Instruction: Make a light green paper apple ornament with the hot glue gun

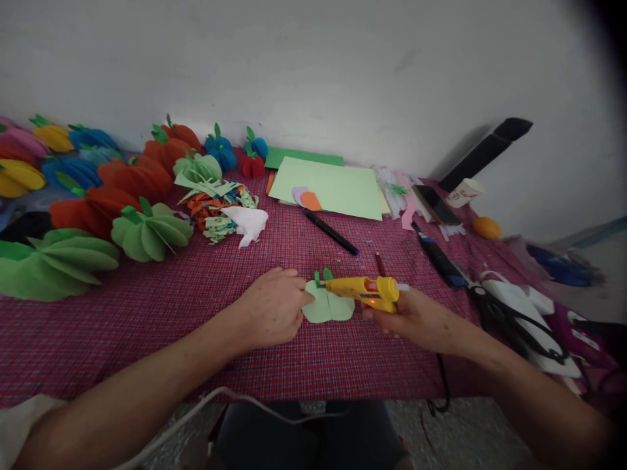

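Note:
A yellow glue gun is gripped in my right hand, its nozzle pointing left at a small dark green stem. The stem is at the top of a pale green pumpkin-shaped paper piece, which lies on the checked cloth and has a line down its middle. Beside the stem is a small green leaf. My left hand is closed at the left edge of the pale green paper, with its fingertips against that edge.
Coloured paper pumpkins and paper scraps lie at the left. Behind my hands are green sheets and a black marker. Scissors, a cutter, a phone and a paper cup are at the right.

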Demonstrator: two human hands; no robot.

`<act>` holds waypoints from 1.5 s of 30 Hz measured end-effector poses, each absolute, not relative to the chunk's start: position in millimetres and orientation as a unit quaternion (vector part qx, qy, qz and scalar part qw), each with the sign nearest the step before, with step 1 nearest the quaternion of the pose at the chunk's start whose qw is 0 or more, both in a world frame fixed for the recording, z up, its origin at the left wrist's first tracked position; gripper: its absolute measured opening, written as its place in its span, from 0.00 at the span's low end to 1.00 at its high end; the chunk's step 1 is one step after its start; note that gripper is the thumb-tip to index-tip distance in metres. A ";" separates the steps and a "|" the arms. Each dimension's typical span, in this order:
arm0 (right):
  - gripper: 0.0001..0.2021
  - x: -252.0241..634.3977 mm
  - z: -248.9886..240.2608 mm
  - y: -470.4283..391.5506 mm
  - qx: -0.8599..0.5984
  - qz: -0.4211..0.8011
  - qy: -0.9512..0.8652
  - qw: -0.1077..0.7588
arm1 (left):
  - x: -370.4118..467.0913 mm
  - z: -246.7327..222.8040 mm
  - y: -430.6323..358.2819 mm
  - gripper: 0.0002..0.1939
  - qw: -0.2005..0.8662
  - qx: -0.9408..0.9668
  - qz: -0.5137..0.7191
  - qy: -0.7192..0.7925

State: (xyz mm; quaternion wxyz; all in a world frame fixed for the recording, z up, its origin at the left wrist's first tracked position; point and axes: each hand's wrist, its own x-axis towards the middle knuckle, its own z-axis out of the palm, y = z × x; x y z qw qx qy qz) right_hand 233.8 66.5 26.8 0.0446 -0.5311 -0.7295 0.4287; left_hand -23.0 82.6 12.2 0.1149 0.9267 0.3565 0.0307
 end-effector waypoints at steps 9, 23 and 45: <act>0.15 235.7 27.1 66.7 -0.540 0.412 -0.733 0.036 | -23.6 12.6 82.3 0.13 0.113 0.926 0.033 0.359; 0.14 227.8 34.7 69.8 -0.549 0.416 -0.724 0.033 | -24.1 11.0 82.0 0.13 0.108 0.927 0.042 0.356; 0.12 238.3 33.6 66.0 -0.534 0.426 -0.729 0.043 | -23.9 12.5 81.3 0.12 0.102 0.929 0.036 0.354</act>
